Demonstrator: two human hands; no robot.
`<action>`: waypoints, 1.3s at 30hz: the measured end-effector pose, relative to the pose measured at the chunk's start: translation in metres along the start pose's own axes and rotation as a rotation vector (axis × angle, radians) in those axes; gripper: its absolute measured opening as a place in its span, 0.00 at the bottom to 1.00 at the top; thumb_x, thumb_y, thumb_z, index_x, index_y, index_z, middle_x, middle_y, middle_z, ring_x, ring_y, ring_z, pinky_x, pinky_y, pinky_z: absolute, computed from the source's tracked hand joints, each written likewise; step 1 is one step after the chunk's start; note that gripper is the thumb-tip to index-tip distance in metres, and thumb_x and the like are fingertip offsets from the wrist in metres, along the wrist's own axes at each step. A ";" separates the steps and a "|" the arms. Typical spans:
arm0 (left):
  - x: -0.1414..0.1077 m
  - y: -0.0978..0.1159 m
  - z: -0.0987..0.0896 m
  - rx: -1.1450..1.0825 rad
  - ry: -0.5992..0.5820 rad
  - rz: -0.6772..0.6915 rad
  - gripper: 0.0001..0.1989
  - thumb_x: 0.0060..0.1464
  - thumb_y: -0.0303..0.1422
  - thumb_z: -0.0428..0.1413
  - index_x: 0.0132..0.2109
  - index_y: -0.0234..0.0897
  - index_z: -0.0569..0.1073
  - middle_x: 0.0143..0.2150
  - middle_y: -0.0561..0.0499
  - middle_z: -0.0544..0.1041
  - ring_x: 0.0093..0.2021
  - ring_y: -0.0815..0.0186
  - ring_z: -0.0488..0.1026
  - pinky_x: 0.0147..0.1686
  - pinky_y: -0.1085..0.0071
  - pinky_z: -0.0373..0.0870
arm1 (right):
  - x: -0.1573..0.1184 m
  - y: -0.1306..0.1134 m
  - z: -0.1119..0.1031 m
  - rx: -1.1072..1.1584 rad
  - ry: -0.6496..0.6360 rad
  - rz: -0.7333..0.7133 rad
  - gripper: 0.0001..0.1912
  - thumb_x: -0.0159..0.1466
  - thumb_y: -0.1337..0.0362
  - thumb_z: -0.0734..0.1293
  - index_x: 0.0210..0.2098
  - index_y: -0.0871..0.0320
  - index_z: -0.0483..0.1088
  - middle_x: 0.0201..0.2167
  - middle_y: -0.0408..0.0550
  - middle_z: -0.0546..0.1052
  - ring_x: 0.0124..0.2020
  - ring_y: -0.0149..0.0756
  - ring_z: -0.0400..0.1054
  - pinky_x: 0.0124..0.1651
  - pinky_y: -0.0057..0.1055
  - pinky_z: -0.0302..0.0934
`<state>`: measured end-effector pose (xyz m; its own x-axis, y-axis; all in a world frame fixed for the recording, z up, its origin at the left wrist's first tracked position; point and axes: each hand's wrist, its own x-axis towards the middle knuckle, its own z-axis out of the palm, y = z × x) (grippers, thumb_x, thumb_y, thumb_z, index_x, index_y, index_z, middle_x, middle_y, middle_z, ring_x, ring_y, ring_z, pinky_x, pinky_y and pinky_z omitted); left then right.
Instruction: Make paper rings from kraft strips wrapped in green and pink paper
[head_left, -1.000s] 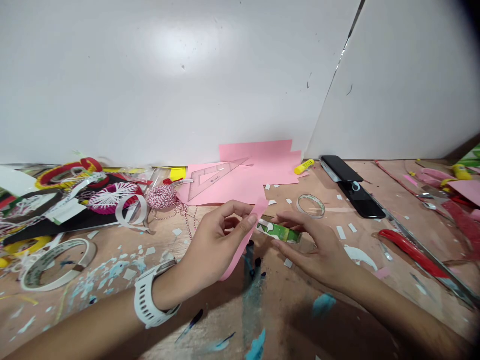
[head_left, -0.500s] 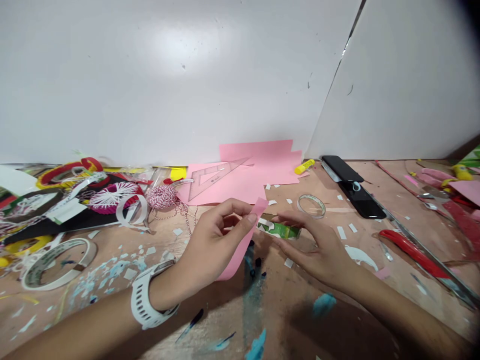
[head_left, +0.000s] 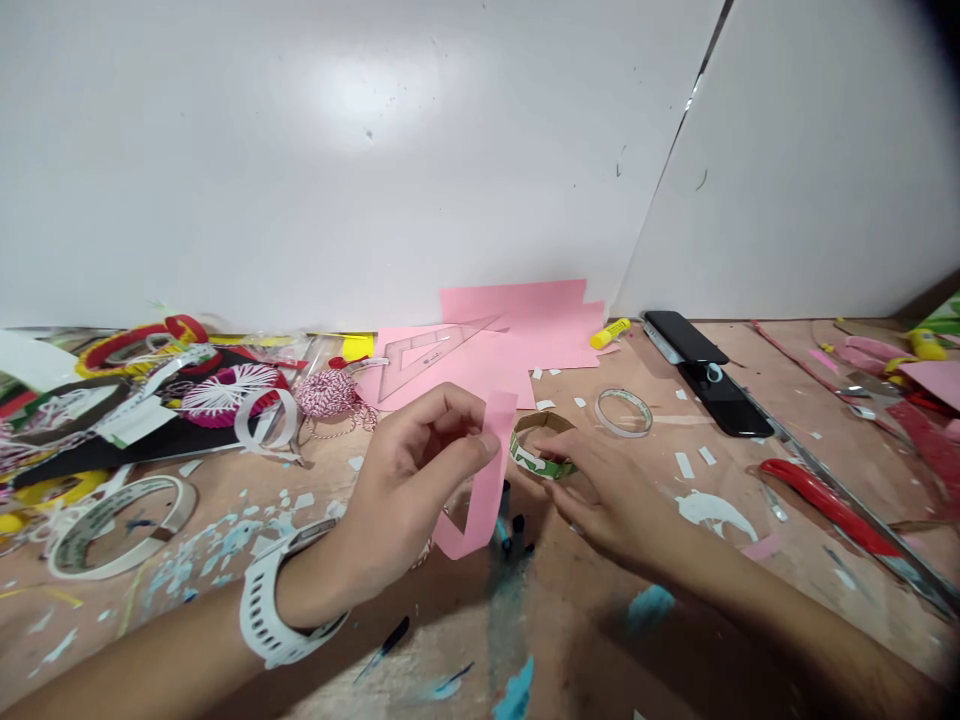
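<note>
My left hand (head_left: 427,470) pinches a pink paper strip (head_left: 487,500) near its upper end; the strip hangs down and curves back toward the palm at the bottom. Just to the right, my right hand (head_left: 600,480) grips a green and brown cardboard ring (head_left: 536,466) between thumb and fingers, with part of the ring hidden by them. The ring is tilted so that its opening shows, and a small gap separates it from the strip. Behind both hands lie pink paper sheets (head_left: 555,335) with a clear set square (head_left: 435,355) on top.
A yellow glue stick (head_left: 610,333) and a thin tape ring (head_left: 623,413) lie beyond my right hand. Further right are two phones (head_left: 724,400) and a red-handled cutter (head_left: 825,505). Twine (head_left: 328,393), a tape roll (head_left: 120,527) and a craft pile crowd the left.
The cardboard ring has turned so its opening now shows, and it has shifted slightly left with my right hand. The pink strip has swung, showing more of its curved lower end.
</note>
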<state>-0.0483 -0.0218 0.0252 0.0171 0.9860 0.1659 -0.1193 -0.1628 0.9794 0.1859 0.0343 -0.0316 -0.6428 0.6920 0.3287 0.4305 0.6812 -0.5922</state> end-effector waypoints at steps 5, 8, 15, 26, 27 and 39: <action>-0.002 0.003 -0.001 -0.026 -0.042 0.024 0.04 0.61 0.29 0.59 0.36 0.39 0.73 0.29 0.56 0.68 0.29 0.72 0.62 0.27 0.76 0.59 | -0.001 0.004 0.003 -0.057 -0.083 0.028 0.15 0.65 0.67 0.67 0.50 0.47 0.69 0.47 0.48 0.78 0.47 0.49 0.75 0.46 0.47 0.74; -0.002 0.002 -0.003 -0.031 -0.046 0.016 0.04 0.61 0.29 0.59 0.36 0.38 0.72 0.30 0.56 0.68 0.29 0.72 0.63 0.27 0.76 0.59 | -0.002 0.004 0.003 -0.047 -0.081 0.044 0.14 0.64 0.63 0.70 0.50 0.48 0.70 0.47 0.48 0.78 0.46 0.48 0.75 0.47 0.45 0.73; -0.003 0.006 0.002 -0.042 -0.199 -0.010 0.03 0.63 0.26 0.58 0.39 0.37 0.73 0.32 0.54 0.77 0.31 0.72 0.73 0.32 0.77 0.70 | -0.006 -0.004 -0.006 0.427 0.076 0.172 0.17 0.69 0.55 0.69 0.57 0.47 0.72 0.54 0.49 0.78 0.55 0.45 0.73 0.56 0.43 0.69; -0.006 0.002 0.012 0.361 -0.263 0.101 0.06 0.65 0.35 0.61 0.48 0.44 0.79 0.43 0.54 0.79 0.39 0.71 0.77 0.36 0.77 0.74 | -0.015 -0.029 -0.024 0.684 -0.052 0.185 0.04 0.63 0.65 0.76 0.38 0.51 0.82 0.31 0.45 0.83 0.36 0.40 0.77 0.44 0.37 0.70; -0.003 -0.001 0.010 0.413 -0.255 0.098 0.07 0.65 0.36 0.60 0.49 0.44 0.78 0.44 0.54 0.79 0.39 0.71 0.76 0.37 0.76 0.73 | -0.014 -0.029 -0.028 0.711 -0.013 0.193 0.04 0.64 0.65 0.75 0.38 0.51 0.82 0.31 0.45 0.83 0.35 0.39 0.77 0.42 0.36 0.70; 0.001 -0.021 0.003 0.826 -0.768 0.000 0.12 0.65 0.42 0.59 0.50 0.41 0.78 0.43 0.49 0.81 0.42 0.62 0.77 0.41 0.69 0.67 | -0.026 -0.031 -0.097 0.867 0.291 0.229 0.07 0.60 0.52 0.75 0.34 0.44 0.76 0.20 0.40 0.72 0.20 0.31 0.62 0.25 0.30 0.61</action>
<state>-0.0428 -0.0172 0.0047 0.6569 0.7490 -0.0866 0.5696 -0.4178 0.7078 0.2505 0.0187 0.0495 -0.3665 0.8995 0.2377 -0.1704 0.1863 -0.9676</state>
